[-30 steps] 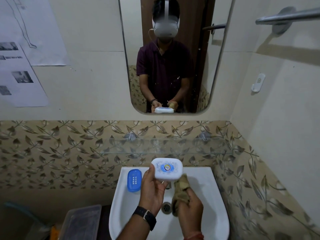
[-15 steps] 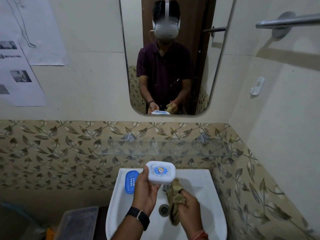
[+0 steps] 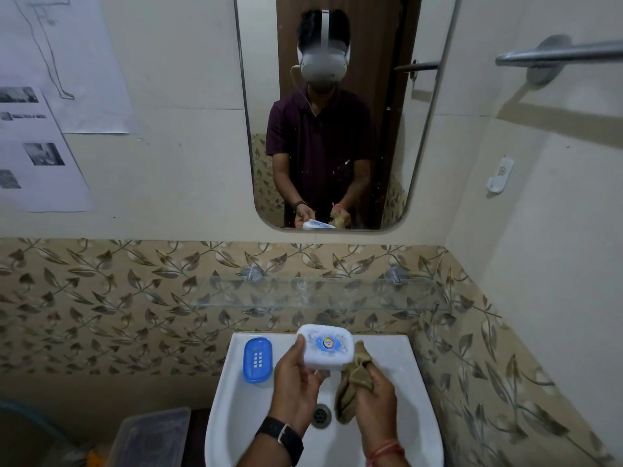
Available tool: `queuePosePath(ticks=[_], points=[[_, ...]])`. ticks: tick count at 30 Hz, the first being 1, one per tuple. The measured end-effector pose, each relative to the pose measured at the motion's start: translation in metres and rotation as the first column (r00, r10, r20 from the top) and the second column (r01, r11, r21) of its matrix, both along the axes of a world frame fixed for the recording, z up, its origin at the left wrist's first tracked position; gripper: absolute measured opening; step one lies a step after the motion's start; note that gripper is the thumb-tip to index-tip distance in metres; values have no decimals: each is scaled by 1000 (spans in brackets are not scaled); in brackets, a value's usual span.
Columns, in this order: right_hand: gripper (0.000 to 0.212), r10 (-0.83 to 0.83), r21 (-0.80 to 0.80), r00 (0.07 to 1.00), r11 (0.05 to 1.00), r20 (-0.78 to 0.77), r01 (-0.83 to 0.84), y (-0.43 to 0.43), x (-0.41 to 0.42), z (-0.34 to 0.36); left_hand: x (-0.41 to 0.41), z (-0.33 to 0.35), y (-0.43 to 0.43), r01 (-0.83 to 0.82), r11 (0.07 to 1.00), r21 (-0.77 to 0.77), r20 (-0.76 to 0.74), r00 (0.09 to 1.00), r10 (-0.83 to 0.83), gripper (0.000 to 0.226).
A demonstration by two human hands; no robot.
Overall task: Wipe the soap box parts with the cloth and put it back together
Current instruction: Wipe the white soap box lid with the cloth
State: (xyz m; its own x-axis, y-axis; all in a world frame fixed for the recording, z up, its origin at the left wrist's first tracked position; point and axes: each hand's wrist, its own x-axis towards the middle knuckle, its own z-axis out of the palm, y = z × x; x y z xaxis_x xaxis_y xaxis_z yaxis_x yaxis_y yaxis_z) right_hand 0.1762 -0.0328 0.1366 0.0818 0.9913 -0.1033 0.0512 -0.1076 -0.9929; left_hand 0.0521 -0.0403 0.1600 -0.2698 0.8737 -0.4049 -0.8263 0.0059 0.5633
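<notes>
Currently my left hand (image 3: 296, 382) grips the white plastic soap-box lid (image 3: 326, 348) over the white ceramic sink (image 3: 418, 399); my right hand (image 3: 374, 399) clutches the brown cloth (image 3: 354, 375); blue slotted tray (image 3: 257, 358) at the sink's back-left corner.

The glass shelf (image 3: 320, 294) hangs above the back edge of the sink (image 3: 394, 357), and the blue soap box base (image 3: 257, 359) fills its left rear corner. The right rear corner is open, with the side wall (image 3: 539, 298) near.

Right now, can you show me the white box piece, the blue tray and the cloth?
white box piece (image 3: 326, 352): head view, middle of its top face.
blue tray (image 3: 257, 358): head view, its slotted middle.
cloth (image 3: 360, 370): head view, its bunched upper fold.
</notes>
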Motion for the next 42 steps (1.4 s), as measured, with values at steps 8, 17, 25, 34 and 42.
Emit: queuePosePath(ticks=[8,17,25,34,42], points=[[28,-4,1,997,1000,77,4,21,8,26,-2,-10,-5,189,980,54,-58,981,-186,47],[41,-1,-80,996,997,-85,-5,-51,-31,1,18,-18,-5,182,982,39,-249,954,-167,46],[30,-86,-8,995,996,51,86,-5,-10,13,25,-11,-14,194,975,105,-315,937,-153,51],[23,-93,-33,995,995,-37,91,-10,-7,16,23,-16,-19,194,972,130,-337,931,-141,50],[28,-71,-149,987,988,-146,49,-43,-24,11,24,-9,-17,256,960,112,-361,911,-201,48]])
